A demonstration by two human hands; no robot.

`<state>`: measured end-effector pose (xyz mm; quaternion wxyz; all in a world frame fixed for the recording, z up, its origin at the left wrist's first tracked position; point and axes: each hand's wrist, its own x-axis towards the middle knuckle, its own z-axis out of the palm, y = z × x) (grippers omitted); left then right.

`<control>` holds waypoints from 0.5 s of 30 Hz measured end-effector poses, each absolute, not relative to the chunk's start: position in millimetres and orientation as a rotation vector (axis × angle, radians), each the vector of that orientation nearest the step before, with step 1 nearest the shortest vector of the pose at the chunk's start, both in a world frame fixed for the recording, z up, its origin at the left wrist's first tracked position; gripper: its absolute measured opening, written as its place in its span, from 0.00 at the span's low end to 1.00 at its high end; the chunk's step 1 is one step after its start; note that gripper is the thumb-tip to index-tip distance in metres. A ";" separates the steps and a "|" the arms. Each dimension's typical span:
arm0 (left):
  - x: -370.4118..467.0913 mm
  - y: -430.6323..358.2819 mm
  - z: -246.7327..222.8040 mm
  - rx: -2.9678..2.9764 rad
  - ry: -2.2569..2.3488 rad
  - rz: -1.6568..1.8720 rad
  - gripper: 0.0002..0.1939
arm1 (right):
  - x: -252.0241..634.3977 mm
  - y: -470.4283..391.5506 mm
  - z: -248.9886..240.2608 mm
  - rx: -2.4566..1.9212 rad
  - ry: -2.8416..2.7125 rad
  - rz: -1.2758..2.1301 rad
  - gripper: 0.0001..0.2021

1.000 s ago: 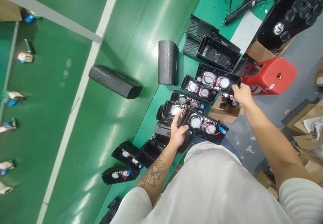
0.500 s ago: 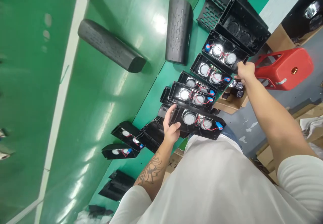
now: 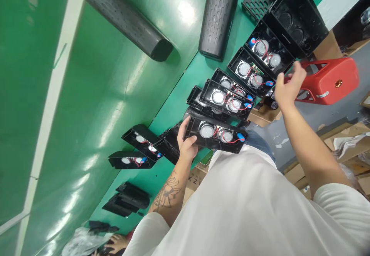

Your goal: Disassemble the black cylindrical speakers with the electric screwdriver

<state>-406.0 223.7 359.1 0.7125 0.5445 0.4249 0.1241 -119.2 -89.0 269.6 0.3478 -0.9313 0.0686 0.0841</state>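
My left hand (image 3: 187, 140) grips the left end of a black speaker housing (image 3: 216, 133) with two round drivers, red wires and a blue part, held near my body. My right hand (image 3: 290, 84) is raised with its fingers apart, holding nothing, beside the lower right corner of an open housing (image 3: 268, 50). Another housing with drivers (image 3: 250, 73) lies just below that one. Closer to my left hand, more open housings (image 3: 227, 100) overlap on the green table. The red plastic stool (image 3: 337, 81) is right of my right hand.
Two closed black speakers (image 3: 128, 19) (image 3: 219, 19) lie at the back. Two open housings (image 3: 140, 142) (image 3: 131, 160) and dark shells (image 3: 127, 199) are at lower left. Another person's hand (image 3: 118, 243) shows at the bottom left. A cardboard box (image 3: 264, 115) stands below the table edge.
My right hand has come away from the upper housing and its fingers have opened. The housing in my left hand has shifted slightly left and up in view. The camera view has moved.
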 end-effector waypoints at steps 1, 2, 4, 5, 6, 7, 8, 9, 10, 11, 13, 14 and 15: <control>-408.2 225.9 358.7 1.209 0.948 0.283 0.36 | -138.0 -87.6 276.7 -2.400 -0.053 0.289 0.37; -410.3 227.8 358.1 1.209 0.953 0.293 0.36 | -156.9 -84.9 282.5 -2.340 -0.308 0.465 0.41; -414.3 230.6 356.5 1.208 0.964 0.314 0.36 | -189.9 -77.7 288.8 -2.253 -0.548 0.674 0.53; -416.3 231.5 355.6 1.206 0.970 0.325 0.36 | -202.4 -73.9 289.3 -2.230 -0.613 0.748 0.60; -418.4 232.2 354.6 1.204 0.977 0.334 0.36 | -211.7 -70.3 288.4 -2.230 -0.643 0.786 0.67; -420.6 232.6 353.9 1.200 0.984 0.343 0.36 | -218.0 -67.1 286.7 -2.240 -0.663 0.810 0.72; -422.8 233.0 353.3 1.197 0.992 0.350 0.36 | -221.6 -64.1 284.5 -2.255 -0.675 0.826 0.75; -425.2 233.2 352.9 1.194 1.000 0.357 0.36 | -223.4 -61.5 282.5 -2.273 -0.681 0.833 0.76; -427.7 233.4 352.8 1.191 1.008 0.363 0.35 | -223.8 -59.0 280.7 -2.290 -0.681 0.833 0.77; -430.1 233.6 352.9 1.189 1.016 0.369 0.35 | -223.6 -56.8 279.3 -2.305 -0.678 0.827 0.76; -434.8 234.1 353.7 1.186 1.031 0.378 0.35 | -223.0 -53.1 277.5 -2.327 -0.673 0.806 0.73; -436.9 234.3 354.3 1.184 1.038 0.381 0.35 | -223.1 -51.7 276.7 -2.336 -0.670 0.792 0.71; -438.8 234.5 354.8 1.183 1.043 0.383 0.35 | -223.6 -50.7 275.7 -2.343 -0.667 0.775 0.70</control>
